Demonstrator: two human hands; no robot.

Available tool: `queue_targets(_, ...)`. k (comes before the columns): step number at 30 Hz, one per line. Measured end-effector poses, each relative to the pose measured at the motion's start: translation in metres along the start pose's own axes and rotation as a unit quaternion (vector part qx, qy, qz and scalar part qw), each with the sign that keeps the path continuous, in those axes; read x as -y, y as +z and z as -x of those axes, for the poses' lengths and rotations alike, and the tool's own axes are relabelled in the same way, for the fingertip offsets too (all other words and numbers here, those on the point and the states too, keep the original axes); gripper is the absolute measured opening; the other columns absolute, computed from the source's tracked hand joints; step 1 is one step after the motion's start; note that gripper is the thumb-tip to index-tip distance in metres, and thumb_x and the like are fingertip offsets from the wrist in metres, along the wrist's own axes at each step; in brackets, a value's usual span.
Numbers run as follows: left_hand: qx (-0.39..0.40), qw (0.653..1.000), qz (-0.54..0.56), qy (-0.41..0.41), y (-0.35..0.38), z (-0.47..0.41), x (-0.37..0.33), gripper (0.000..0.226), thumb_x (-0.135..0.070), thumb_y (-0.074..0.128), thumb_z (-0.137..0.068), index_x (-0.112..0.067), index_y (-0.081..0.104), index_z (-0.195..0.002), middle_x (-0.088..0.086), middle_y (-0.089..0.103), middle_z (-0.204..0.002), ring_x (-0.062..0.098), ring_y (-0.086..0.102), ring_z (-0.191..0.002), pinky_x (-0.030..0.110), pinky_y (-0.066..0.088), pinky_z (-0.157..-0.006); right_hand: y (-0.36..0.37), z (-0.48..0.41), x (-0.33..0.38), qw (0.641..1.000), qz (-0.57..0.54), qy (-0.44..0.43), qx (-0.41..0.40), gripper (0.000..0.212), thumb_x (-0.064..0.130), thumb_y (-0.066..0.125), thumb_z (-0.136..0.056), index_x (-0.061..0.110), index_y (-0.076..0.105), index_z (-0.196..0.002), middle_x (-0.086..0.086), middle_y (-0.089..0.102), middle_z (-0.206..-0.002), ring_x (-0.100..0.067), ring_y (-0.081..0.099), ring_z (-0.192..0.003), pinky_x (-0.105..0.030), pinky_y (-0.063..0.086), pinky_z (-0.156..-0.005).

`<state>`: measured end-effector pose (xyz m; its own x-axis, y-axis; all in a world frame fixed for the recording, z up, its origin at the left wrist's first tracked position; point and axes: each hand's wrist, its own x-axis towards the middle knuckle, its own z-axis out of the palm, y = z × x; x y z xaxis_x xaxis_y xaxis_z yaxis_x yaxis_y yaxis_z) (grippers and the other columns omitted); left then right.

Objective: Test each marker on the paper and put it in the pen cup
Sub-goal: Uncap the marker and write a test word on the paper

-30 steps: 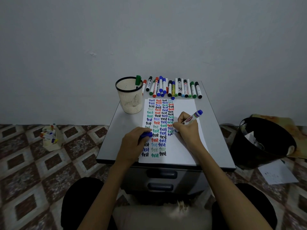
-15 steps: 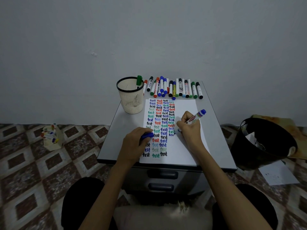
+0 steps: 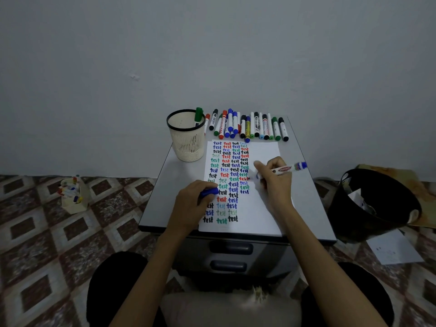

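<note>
Head view: right hand (image 3: 274, 179) grips a blue marker (image 3: 283, 169), tip at the paper (image 3: 264, 208); left hand (image 3: 192, 206), closed on the blue cap (image 3: 209, 192), rests on the paper. Cup (image 3: 186, 135) stands at the table's (image 3: 306, 197) far-left corner.
</note>
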<state>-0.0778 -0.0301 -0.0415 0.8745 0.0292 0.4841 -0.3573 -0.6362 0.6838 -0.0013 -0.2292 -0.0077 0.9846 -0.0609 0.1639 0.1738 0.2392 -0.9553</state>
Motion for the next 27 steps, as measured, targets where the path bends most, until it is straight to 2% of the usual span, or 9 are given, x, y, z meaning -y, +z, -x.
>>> queue_targets(3,0.0,0.995,0.086,-0.058,-0.004,-0.002,-0.005,0.021,-0.01,0.06,-0.089,-0.017,0.063,-0.109,-0.005,0.063,-0.105,0.009,0.065,-0.092,0.021,0.056,-0.072,-0.002,-0.001,0.002,0.997,-0.064,0.036,0.018,0.026,0.003,0.072,-0.082,0.007,0.048,-0.074,-0.011,0.053,-0.06,-0.015,0.05,-0.048,-0.025,0.049,-0.056)
queue_targets(5,-0.004,0.986,0.146,-0.083,-0.008,-0.004,-0.01,0.021,-0.01,0.058,-0.09,-0.019,0.062,-0.108,-0.002,0.064,-0.107,0.007,0.066,-0.093,0.02,0.055,-0.07,0.001,0.003,0.008,0.988,-0.122,0.071,0.06,0.013,-0.002,0.065,-0.085,0.004,0.057,-0.078,-0.012,0.065,-0.069,-0.021,0.064,-0.063,-0.026,0.054,-0.058)
queue_targets(7,-0.003,0.977,0.185,-0.103,-0.011,-0.006,-0.014,0.019,-0.01,0.057,-0.09,-0.019,0.063,-0.107,-0.004,0.065,-0.105,0.006,0.066,-0.092,0.018,0.054,-0.068,0.001,0.008,0.014,0.976,-0.167,0.104,0.094,0.013,-0.006,0.054,-0.088,0.002,0.061,-0.083,-0.015,0.07,-0.078,-0.024,0.068,-0.07,-0.027,0.056,-0.054)
queue_targets(9,0.003,0.976,0.191,-0.109,-0.012,-0.006,-0.014,0.018,-0.012,0.057,-0.09,-0.019,0.063,-0.106,-0.007,0.065,-0.103,0.005,0.066,-0.09,0.018,0.054,-0.068,-0.001,0.01,0.018,0.972,-0.168,0.109,0.121,0.019,-0.011,0.045,-0.089,0.001,0.059,-0.083,-0.016,0.069,-0.074,-0.023,0.067,-0.064,-0.027,0.056,-0.052)
queue_targets(11,0.006,0.977,0.186,-0.104,-0.012,-0.007,-0.013,0.018,-0.013,0.059,-0.089,-0.019,0.063,-0.106,-0.007,0.066,-0.103,0.004,0.066,-0.092,0.018,0.054,-0.069,-0.004,0.013,0.02,0.977,-0.14,0.098,0.131,0.022,-0.015,0.044,-0.087,0.001,0.055,-0.076,-0.016,0.063,-0.063,-0.021,0.063,-0.054,-0.026,0.053,-0.049)
queue_targets(13,0.006,0.974,0.199,-0.105,-0.012,-0.008,-0.012,0.018,-0.015,0.06,-0.088,-0.018,0.064,-0.105,-0.006,0.066,-0.104,0.007,0.065,-0.095,0.02,0.055,-0.072,-0.006,0.016,0.02,0.979,-0.117,0.091,0.137,0.023,-0.017,0.046,-0.085,0.001,0.054,-0.073,-0.019,0.058,-0.062,-0.022,0.06,-0.049,-0.026,0.051,-0.047)
queue_targets(17,0.019,0.969,0.22,-0.108,-0.013,-0.012,-0.019,0.018,-0.012,0.061,-0.087,-0.022,0.066,-0.102,-0.008,0.068,-0.102,0.008,0.066,-0.094,0.022,0.055,-0.073,-0.007,0.022,0.02,0.978,-0.113,0.1,0.143,0.021,-0.016,0.048,-0.085,0.001,0.053,-0.074,-0.02,0.058,-0.071,-0.022,0.059,-0.048,-0.027,0.049,-0.046)
queue_targets(23,0.063,0.969,0.215,-0.102,-0.011,-0.017,-0.03,0.018,-0.01,0.061,-0.087,-0.014,0.066,-0.104,0.003,0.068,-0.103,0.013,0.068,-0.089,0.024,0.056,-0.073,-0.001,0.028,0.02,0.978,-0.103,0.096,0.153,0.019,-0.016,0.05,-0.084,0.0,0.054,-0.075,-0.019,0.06,-0.06,-0.024,0.06,-0.049,-0.027,0.049,-0.047)
queue_targets(27,0.039,0.958,0.26,-0.114,-0.008,-0.018,-0.041,0.02,-0.006,0.064,-0.084,-0.014,0.068,-0.101,0.01,0.071,-0.094,0.019,0.07,-0.078,0.025,0.056,-0.074,0.002,0.034,0.024,0.976,-0.119,0.108,0.146,0.018,-0.013,0.057,-0.084,0.002,0.056,-0.073,-0.022,0.062,-0.063,-0.024,0.063,-0.05,-0.026,0.053,-0.049)
